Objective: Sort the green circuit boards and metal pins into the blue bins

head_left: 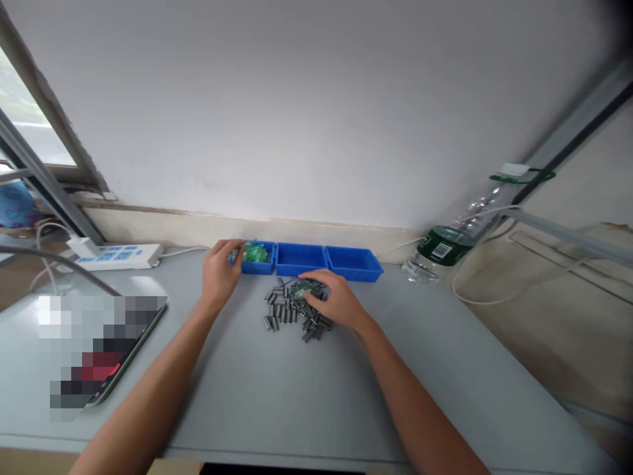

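My left hand (222, 267) reaches over the left end of a blue tray (258, 269), its fingers bent down at the rim. Green pieces (256, 252) fill this tray; whatever the fingers hold there is hidden. Over a heap of small grey metal cylinders (287, 313) rests my right hand (332, 298). Thumb and fingers are curved around a green circuit board (299, 291) on top of the heap, partly covered by the hand. Some cylinders lie loose at the heap's left and front sides.
Two more blue trays, a middle one (301, 272) and a right one (352, 274), stand in line along the wall. A water bottle (448, 245) leans at the right. A white power strip (121, 257) and a pixelated phone-like device (131, 356) lie on the left of the grey table (277, 409).
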Action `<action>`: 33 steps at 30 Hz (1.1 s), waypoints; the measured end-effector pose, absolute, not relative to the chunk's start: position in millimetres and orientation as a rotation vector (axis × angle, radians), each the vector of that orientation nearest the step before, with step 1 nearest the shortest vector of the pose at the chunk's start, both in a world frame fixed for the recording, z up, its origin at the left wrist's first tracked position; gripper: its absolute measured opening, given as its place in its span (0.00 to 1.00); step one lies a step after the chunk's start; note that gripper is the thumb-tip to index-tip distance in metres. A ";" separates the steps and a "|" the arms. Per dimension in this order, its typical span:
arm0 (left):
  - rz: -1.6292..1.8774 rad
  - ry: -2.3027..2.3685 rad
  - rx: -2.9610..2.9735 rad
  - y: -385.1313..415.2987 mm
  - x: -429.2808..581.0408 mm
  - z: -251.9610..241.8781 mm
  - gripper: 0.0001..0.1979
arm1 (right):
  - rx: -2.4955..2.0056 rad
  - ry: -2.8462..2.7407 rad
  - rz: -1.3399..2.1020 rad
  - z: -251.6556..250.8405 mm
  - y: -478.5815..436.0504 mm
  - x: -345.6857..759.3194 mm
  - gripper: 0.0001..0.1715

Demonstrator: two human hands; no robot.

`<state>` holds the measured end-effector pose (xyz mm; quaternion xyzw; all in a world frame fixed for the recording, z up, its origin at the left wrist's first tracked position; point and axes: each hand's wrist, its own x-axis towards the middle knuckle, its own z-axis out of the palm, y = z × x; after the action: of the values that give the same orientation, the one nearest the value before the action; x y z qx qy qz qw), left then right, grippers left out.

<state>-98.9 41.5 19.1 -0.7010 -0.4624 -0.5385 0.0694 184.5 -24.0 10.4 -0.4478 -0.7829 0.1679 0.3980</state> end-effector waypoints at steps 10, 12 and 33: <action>-0.790 -1.566 -2.290 50.3 -100.3 -0.5 0.19 | -1.185 -2.207 0.394 -3.1 -24.3 182.5 0.27; -0.810 -1.537 -2.330 50.4 -100.1 -2.1 0.18 | -1.166 -2.179 0.397 -4.2 -22.2 182.3 0.22; -2.339 -1.607 -3.000 2.3 -25.7 10.3 0.18 | -1.017 -1.193 0.967 16.9 -19.3 167.2 0.21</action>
<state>-25.7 2.3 10.3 -0.6397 -0.3427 -0.4987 -0.4740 167.2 -19.3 16.9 -0.4394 -0.5158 0.4179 0.6051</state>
